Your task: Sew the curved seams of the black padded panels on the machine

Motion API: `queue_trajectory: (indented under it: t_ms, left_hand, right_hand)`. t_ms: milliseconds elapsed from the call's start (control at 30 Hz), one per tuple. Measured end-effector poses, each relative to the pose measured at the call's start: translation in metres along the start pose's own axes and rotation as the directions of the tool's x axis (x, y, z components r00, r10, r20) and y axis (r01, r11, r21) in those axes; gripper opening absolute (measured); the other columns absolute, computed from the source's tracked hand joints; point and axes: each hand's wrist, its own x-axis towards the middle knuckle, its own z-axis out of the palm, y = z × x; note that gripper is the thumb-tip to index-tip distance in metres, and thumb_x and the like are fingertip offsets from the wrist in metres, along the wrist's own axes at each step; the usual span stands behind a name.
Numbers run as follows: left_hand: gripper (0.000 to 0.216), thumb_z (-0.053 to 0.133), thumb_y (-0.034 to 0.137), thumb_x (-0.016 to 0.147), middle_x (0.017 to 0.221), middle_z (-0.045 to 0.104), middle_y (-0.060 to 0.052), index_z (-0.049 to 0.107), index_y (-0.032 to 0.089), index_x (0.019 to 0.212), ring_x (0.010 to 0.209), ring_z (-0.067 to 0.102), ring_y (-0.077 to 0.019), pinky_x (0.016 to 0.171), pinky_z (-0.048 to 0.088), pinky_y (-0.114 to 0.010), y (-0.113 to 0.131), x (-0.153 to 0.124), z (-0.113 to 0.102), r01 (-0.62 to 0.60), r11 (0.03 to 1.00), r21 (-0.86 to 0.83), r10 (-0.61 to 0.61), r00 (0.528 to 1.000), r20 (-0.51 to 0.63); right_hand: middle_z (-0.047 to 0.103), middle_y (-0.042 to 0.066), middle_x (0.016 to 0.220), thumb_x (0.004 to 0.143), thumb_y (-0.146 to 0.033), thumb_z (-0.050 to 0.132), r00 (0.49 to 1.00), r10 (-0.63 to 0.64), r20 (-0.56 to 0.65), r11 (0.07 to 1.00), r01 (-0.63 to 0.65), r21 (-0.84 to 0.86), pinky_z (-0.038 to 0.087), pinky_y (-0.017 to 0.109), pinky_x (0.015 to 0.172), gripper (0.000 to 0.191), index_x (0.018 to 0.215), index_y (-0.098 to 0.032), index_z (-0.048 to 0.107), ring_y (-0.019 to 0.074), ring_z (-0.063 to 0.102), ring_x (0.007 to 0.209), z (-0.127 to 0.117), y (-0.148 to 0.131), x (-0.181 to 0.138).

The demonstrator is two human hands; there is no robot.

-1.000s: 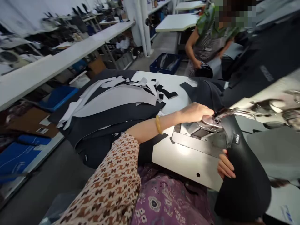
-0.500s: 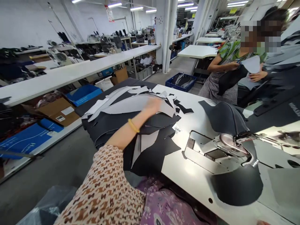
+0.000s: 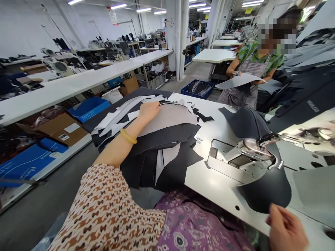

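My left hand [image 3: 149,111] reaches to the pile on the table's left side. Its fingers are closed on the upper edge of a curved grey fabric panel [image 3: 170,116], whose near side lies over black cut pieces [image 3: 167,137]. At the lower right, my right hand [image 3: 288,228] is held with curled fingers close to the edge of a black rounded piece [image 3: 267,197]; what it holds, if anything, is hidden. That black piece lies by the arm of a sewing machine [image 3: 255,148], and a black seamed piece [image 3: 246,123] stands behind the machine.
Light and black scraps [image 3: 204,116] lie at the table's far edge. A blue crate [image 3: 197,89] of pieces stands on the floor beyond. A co-worker [image 3: 251,66] at the right handles a grey panel [image 3: 239,81]. Cardboard boxes [image 3: 59,127] fill the shelf under the long bench [image 3: 86,78].
My left hand has moved left and now grips the grey panel, which has shifted and spread over the pile. My right hand has come up into view. The co-worker's piece has been turned flatter.
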Motion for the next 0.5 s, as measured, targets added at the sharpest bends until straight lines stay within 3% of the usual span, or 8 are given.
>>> queue_trajectory:
  t_ms: [67, 100, 200, 267, 333, 400, 467, 500]
  left_hand:
    - [0.029, 0.045, 0.041, 0.089, 0.082, 0.063, -0.006, 0.06, 0.016, 0.091, 0.085, 0.059, -0.024, 0.074, 0.041, -0.031, 0.014, -0.025, -0.015, -0.105, 0.984, -0.141, 0.104, 0.994, -0.015]
    - [0.03, 0.045, 0.043, 0.088, 0.074, 0.059, -0.003, 0.059, 0.016, 0.083, 0.078, 0.057, -0.0202, 0.069, 0.04, -0.028, 0.021, -0.039, -0.02, -0.172, 0.947, -0.272, 0.179, 0.984, 0.0]
    - [0.036, 0.044, 0.049, 0.085, 0.064, 0.05, 0.002, 0.053, 0.017, 0.072, 0.062, 0.049, -0.0119, 0.058, 0.035, -0.023, 0.042, -0.086, -0.018, -0.225, 0.693, -0.684, 0.383, 0.92, 0.085]
    - [0.037, 0.043, 0.052, 0.084, 0.062, 0.047, 0.004, 0.051, 0.017, 0.071, 0.058, 0.046, -0.0102, 0.054, 0.033, -0.022, 0.055, -0.117, -0.003, -0.144, 0.566, -0.812, 0.461, 0.872, 0.167]
    - [0.035, 0.043, 0.049, 0.084, 0.06, 0.046, 0.004, 0.049, 0.018, 0.069, 0.057, 0.045, -0.0104, 0.054, 0.034, -0.022, 0.06, -0.142, 0.018, -0.073, 0.575, -0.815, 0.462, 0.851, 0.25]
    - [0.028, 0.044, 0.043, 0.085, 0.066, 0.052, 0.003, 0.051, 0.019, 0.072, 0.064, 0.05, -0.013, 0.061, 0.039, -0.024, 0.047, -0.158, 0.038, -0.055, 0.674, -0.736, 0.35, 0.902, 0.253]
    - [0.019, 0.048, 0.038, 0.084, 0.085, 0.061, -0.002, 0.056, 0.021, 0.083, 0.085, 0.056, -0.0178, 0.079, 0.043, -0.029, 0.012, -0.164, 0.053, 0.02, 0.784, -0.621, 0.08, 0.988, 0.133]
    - [0.018, 0.05, 0.036, 0.083, 0.099, 0.062, -0.004, 0.057, 0.021, 0.089, 0.1, 0.054, -0.0201, 0.09, 0.04, -0.031, -0.012, -0.165, 0.059, 0.109, 0.81, -0.576, -0.102, 0.994, 0.046]
  right_hand:
    - [0.05, 0.001, 0.053, 0.056, -0.059, 0.062, 0.948, 0.014, 0.319, 0.997, -0.035, 0.062, 0.041, 0.028, 0.053, 0.049, 0.078, -0.016, 0.057, 0.0138, 0.047, 0.052, 0.028, -0.031, -0.02]
    - [0.051, 0.001, 0.053, 0.052, -0.063, 0.065, 0.873, 0.021, 0.487, 0.99, -0.087, 0.114, 0.043, 0.029, 0.056, 0.054, 0.077, -0.015, 0.057, 0.0141, 0.048, 0.053, 0.042, -0.044, -0.028]
    - [0.064, 0.007, 0.087, 0.051, -0.064, 0.072, 0.481, 0.006, 0.877, 0.886, -0.409, 0.218, 0.05, 0.033, 0.071, 0.066, 0.097, -0.019, 0.058, 0.0211, 0.061, 0.082, 0.085, -0.074, -0.047]
    - [0.064, 0.007, 0.1, 0.044, -0.068, 0.074, 0.36, 0.01, 0.933, 0.759, -0.61, 0.227, 0.051, 0.036, 0.074, 0.073, 0.099, -0.022, 0.056, 0.0238, 0.061, 0.091, 0.112, -0.086, -0.057]
    - [0.064, 0.006, 0.1, 0.04, -0.063, 0.077, 0.412, 0.076, 0.908, 0.678, -0.689, 0.255, 0.052, 0.034, 0.072, 0.071, 0.093, -0.022, 0.056, 0.0229, 0.06, 0.09, 0.135, -0.091, -0.063]
    - [0.064, 0.005, 0.098, 0.044, -0.055, 0.077, 0.506, 0.124, 0.853, 0.7, -0.655, 0.286, 0.052, 0.031, 0.069, 0.063, 0.091, -0.019, 0.056, 0.0211, 0.06, 0.087, 0.155, -0.088, -0.066]
    - [0.064, 0.007, 0.097, 0.049, -0.054, 0.073, 0.581, 0.142, 0.802, 0.794, -0.551, 0.258, 0.051, 0.031, 0.067, 0.057, 0.09, -0.017, 0.056, 0.0212, 0.059, 0.085, 0.169, -0.079, -0.064]
    - [0.064, 0.008, 0.095, 0.052, -0.056, 0.069, 0.619, 0.148, 0.772, 0.855, -0.472, 0.214, 0.051, 0.032, 0.067, 0.055, 0.086, -0.016, 0.056, 0.0221, 0.059, 0.085, 0.174, -0.073, -0.062]
